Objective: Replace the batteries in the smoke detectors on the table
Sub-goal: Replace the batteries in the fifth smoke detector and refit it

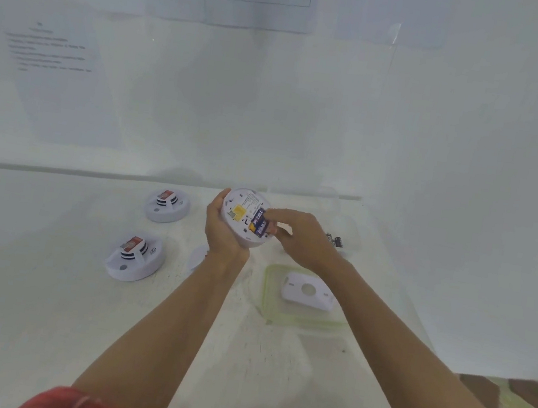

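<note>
Left hand point(224, 232) is raised above the desk point(36, 326), fingers and thumb curled round the rim of a round white smoke detector point(243, 207). It holds the unit tilted, underside towards the camera. The left forearm runs up from the 6 o'clock edge of the view, bare as far as a red sleeve point(73, 404).

Right hand point(300, 239) enters from 5 o'clock with the wrist bent and knuckles up. Its fingertips pinch a blue-and-yellow battery point(259, 224) at the 4 o'clock side of the held unit. The battery lies in or against the recess in the underside; whether it is fully seated cannot be told. A yellow label point(240, 212) sits just beside the battery, at its 9 o'clock.

A second detector point(167, 207) stands face up on the desk at 9 o'clock of the held unit. A third detector point(135, 259) stands at 8 o'clock, well apart from both hands. A white disc point(197, 257) shows partly behind the left wrist.

At 5 o'clock of the held unit, partly under the right forearm, a clear tray point(267, 307) with a greenish rim holds a white mounting plate point(309, 290) with a round hole. At 3 o'clock, just beyond the right hand, dark cells point(335, 240) lie together; their number cannot be told. Printed sheets point(53, 52) hang on the wall from 10 to 12 o'clock, text illegible.
</note>
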Demonstrator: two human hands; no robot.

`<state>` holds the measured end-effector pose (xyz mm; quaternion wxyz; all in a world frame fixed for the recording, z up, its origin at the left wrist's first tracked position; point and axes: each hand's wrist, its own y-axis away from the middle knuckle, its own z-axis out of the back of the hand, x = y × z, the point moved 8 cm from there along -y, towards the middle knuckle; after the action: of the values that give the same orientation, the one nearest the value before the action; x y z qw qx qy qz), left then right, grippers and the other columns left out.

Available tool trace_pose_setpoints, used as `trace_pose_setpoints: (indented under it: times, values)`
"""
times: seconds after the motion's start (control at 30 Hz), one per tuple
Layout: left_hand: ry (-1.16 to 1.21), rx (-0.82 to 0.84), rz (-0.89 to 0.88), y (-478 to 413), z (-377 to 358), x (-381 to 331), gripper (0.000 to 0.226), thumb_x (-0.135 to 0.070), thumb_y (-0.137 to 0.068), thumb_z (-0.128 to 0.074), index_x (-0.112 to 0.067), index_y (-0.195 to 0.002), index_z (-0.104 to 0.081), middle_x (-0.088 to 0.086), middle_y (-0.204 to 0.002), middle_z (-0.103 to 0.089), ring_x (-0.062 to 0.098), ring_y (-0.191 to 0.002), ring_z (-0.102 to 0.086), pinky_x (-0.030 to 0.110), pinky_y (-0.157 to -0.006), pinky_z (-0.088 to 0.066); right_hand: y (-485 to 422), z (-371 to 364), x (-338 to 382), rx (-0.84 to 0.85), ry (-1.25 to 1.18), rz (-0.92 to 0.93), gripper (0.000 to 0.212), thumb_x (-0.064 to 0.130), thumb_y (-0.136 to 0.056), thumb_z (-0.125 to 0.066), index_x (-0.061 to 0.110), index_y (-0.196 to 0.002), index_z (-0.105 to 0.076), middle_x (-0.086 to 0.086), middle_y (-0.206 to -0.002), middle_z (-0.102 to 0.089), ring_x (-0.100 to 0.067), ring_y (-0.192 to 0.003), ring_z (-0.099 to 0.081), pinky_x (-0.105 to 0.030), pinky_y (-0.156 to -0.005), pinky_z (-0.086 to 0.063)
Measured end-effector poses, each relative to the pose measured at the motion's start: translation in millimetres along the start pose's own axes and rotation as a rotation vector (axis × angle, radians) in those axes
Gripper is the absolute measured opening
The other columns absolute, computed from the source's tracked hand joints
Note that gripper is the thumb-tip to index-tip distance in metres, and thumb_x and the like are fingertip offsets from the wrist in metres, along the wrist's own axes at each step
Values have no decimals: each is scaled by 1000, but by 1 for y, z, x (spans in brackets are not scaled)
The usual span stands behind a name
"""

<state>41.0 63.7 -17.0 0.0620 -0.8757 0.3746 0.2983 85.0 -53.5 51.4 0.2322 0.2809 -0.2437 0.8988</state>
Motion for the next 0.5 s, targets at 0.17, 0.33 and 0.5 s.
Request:
trace_pose_setpoints:
  times: [0.17, 0.33, 0.5]
  values:
    - [-26, 24, -18, 20, 5, 4, 25, -27, -95, -36, -17, -88, -58, 7, -90, -61, 23, -83, -59, 35, -75, -50, 15, 20, -29, 109, 140, -195, 24, 3, -79, -66, 4, -103, -70, -8, -96, -61, -14, -84, -53, -17, -67, -40]
    - [-44, -27, -1, 31, 21, 12, 32, -30, -94, -35, -17, -111, -57, 7, -102, -63, 23, -89, -60, 34, -74, -52, 46, -6, -54, 446, 391, -269, 45, 19, -77, -73, 9, -119, -60, -6, -125, -54, -21, -114, -52, -29, -92, -41]
    - [-10, -68, 15, 44, 23, 16, 26, -32, -95, -37, -23, -96, -61, 6, -98, -64, 24, -91, -59, 39, -83, -48, 57, -19, -62, 479, 473, -233, 54, 29, -73, -77, 14, -121, -56, -7, -133, -43, -23, -120, -47, -29, -95, -38]
